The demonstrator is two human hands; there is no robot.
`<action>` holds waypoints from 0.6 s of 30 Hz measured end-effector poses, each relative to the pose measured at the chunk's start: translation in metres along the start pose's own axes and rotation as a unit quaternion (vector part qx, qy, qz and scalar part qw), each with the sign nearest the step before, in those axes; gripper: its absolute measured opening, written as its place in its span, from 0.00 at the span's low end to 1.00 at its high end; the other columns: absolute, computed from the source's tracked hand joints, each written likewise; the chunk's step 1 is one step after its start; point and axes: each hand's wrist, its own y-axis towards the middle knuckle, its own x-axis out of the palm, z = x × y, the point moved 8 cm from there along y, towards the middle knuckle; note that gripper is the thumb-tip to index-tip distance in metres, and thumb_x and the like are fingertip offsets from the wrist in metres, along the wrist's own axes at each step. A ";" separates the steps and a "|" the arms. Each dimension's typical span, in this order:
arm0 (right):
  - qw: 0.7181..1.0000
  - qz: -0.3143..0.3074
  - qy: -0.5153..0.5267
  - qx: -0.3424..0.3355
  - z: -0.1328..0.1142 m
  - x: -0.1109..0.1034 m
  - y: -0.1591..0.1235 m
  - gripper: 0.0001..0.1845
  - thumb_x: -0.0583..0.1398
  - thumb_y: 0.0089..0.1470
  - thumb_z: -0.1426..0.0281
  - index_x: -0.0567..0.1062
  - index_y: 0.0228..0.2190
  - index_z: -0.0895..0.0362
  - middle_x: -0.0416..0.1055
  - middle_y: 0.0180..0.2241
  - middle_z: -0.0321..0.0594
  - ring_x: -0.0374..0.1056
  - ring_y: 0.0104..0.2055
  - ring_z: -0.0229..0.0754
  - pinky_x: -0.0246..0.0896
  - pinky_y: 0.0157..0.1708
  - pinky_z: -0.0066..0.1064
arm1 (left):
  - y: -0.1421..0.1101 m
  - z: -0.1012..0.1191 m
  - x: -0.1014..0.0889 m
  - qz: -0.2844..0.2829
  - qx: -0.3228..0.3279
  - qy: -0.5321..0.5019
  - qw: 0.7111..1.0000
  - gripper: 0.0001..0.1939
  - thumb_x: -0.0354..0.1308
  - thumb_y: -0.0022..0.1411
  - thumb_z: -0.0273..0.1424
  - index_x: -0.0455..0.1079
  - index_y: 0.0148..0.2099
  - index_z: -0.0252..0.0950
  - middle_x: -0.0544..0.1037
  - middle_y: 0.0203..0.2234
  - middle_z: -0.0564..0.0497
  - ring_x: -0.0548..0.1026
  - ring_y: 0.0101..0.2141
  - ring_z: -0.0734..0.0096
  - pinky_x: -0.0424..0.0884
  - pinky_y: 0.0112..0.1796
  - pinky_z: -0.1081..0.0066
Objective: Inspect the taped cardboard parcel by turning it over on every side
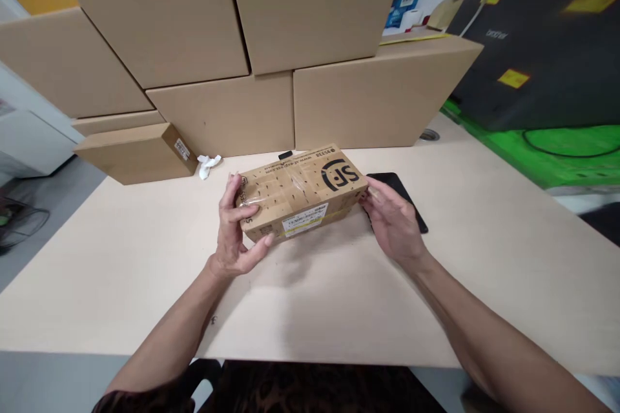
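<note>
A long brown cardboard box (300, 184) with black SF print, clear tape and a white label on its near side is held up between my two hands, tilted over the table. My left hand (235, 232) wraps its left end, thumb on the near lower edge and fingers over the top. At the right end, my right hand (392, 216) grips the corner, with some fingertips hidden behind the box. A black tablet-like slab (404, 197) lies on the table, partly covered by my right hand.
Large cardboard boxes (310, 6) are stacked along the table's back. A smaller carton (130, 155) and crumpled white tissue (208, 164) sit at the left. Behind my box lies a small black object (285, 155). A dark cabinet (547, 45) stands beyond the table (339, 322) at the right.
</note>
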 end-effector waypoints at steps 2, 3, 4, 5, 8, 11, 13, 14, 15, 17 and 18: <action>1.000 0.002 -0.004 0.003 0.002 0.000 0.000 0.23 0.71 0.53 0.47 0.85 0.46 0.45 0.84 0.54 0.42 0.76 0.62 0.57 0.66 0.65 0.55 | -0.003 -0.003 -0.001 0.022 -0.007 -0.009 1.000 0.24 0.76 0.53 0.52 0.77 0.44 0.44 0.64 0.72 0.45 0.51 0.77 0.35 0.49 0.73 0.38; 1.000 0.000 -0.009 0.007 0.004 0.000 -0.001 0.23 0.71 0.54 0.47 0.85 0.46 0.45 0.84 0.53 0.42 0.76 0.61 0.57 0.66 0.65 0.54 | -0.005 -0.005 -0.002 0.040 -0.014 -0.015 0.999 0.25 0.74 0.56 0.53 0.76 0.48 0.45 0.63 0.73 0.45 0.50 0.77 0.38 0.50 0.74 0.41; 1.000 -0.003 -0.016 0.011 0.006 0.000 -0.001 0.23 0.71 0.54 0.47 0.85 0.46 0.45 0.84 0.53 0.42 0.76 0.61 0.56 0.66 0.65 0.55 | -0.005 -0.009 -0.004 0.059 -0.029 -0.024 0.998 0.26 0.72 0.59 0.53 0.75 0.52 0.46 0.61 0.74 0.46 0.51 0.78 0.41 0.51 0.74 0.45; 1.000 -0.007 -0.023 0.016 0.008 0.000 -0.001 0.23 0.70 0.55 0.47 0.85 0.47 0.45 0.84 0.54 0.42 0.76 0.61 0.56 0.66 0.65 0.55 | -0.006 -0.015 -0.004 0.076 -0.056 -0.037 0.995 0.28 0.71 0.61 0.52 0.72 0.57 0.47 0.61 0.75 0.46 0.52 0.77 0.44 0.53 0.74 0.48; 0.998 -0.039 -0.035 0.035 0.015 0.004 -0.003 0.25 0.70 0.56 0.46 0.84 0.51 0.43 0.83 0.56 0.41 0.73 0.64 0.56 0.65 0.66 0.55 | -0.007 -0.039 0.004 0.083 -0.184 -0.115 0.973 0.36 0.70 0.63 0.52 0.65 0.67 0.49 0.69 0.70 0.46 0.65 0.72 0.48 0.65 0.69 0.54; 0.995 -0.085 -0.022 0.039 0.018 0.010 -0.005 0.27 0.69 0.57 0.46 0.83 0.54 0.42 0.80 0.61 0.40 0.71 0.67 0.56 0.65 0.67 0.53 | -0.004 -0.046 0.016 0.040 -0.237 -0.174 0.955 0.36 0.69 0.62 0.54 0.69 0.67 0.46 0.79 0.60 0.43 0.72 0.67 0.44 0.72 0.65 0.49; 0.994 -0.101 0.000 0.038 0.018 0.014 -0.006 0.28 0.69 0.57 0.46 0.82 0.55 0.42 0.79 0.62 0.39 0.71 0.67 0.55 0.66 0.66 0.52 | 0.001 -0.040 0.013 0.018 -0.205 -0.160 0.966 0.36 0.68 0.63 0.56 0.71 0.66 0.44 0.81 0.58 0.41 0.72 0.67 0.42 0.70 0.67 0.45; 0.994 -0.102 0.013 0.043 0.018 0.015 -0.006 0.27 0.68 0.58 0.46 0.82 0.54 0.42 0.80 0.61 0.39 0.72 0.66 0.55 0.67 0.66 0.52 | 0.002 -0.035 0.009 0.012 -0.175 -0.136 0.975 0.36 0.67 0.63 0.56 0.71 0.66 0.43 0.80 0.59 0.41 0.70 0.68 0.42 0.67 0.69 0.44; 0.993 -0.102 0.027 0.051 0.020 0.016 -0.006 0.26 0.68 0.58 0.45 0.82 0.53 0.42 0.81 0.60 0.38 0.73 0.65 0.55 0.68 0.64 0.51 | 0.004 -0.028 0.003 0.009 -0.133 -0.106 0.985 0.37 0.68 0.63 0.56 0.71 0.67 0.44 0.78 0.62 0.41 0.68 0.70 0.42 0.62 0.71 0.44; 0.991 -0.098 0.046 0.080 0.025 0.019 -0.006 0.27 0.66 0.57 0.41 0.82 0.50 0.43 0.82 0.57 0.39 0.74 0.64 0.56 0.72 0.60 0.52 | 0.005 -0.011 -0.005 -0.008 -0.028 -0.044 0.999 0.42 0.73 0.55 0.58 0.73 0.66 0.46 0.73 0.67 0.43 0.60 0.74 0.40 0.52 0.75 0.44; 0.989 -0.093 0.052 0.099 0.030 0.020 -0.005 0.29 0.65 0.56 0.39 0.82 0.49 0.44 0.83 0.55 0.40 0.75 0.63 0.57 0.74 0.58 0.52 | 0.003 -0.003 -0.006 -0.025 0.022 -0.021 0.999 0.44 0.75 0.49 0.61 0.75 0.64 0.47 0.72 0.69 0.45 0.56 0.76 0.37 0.47 0.76 0.44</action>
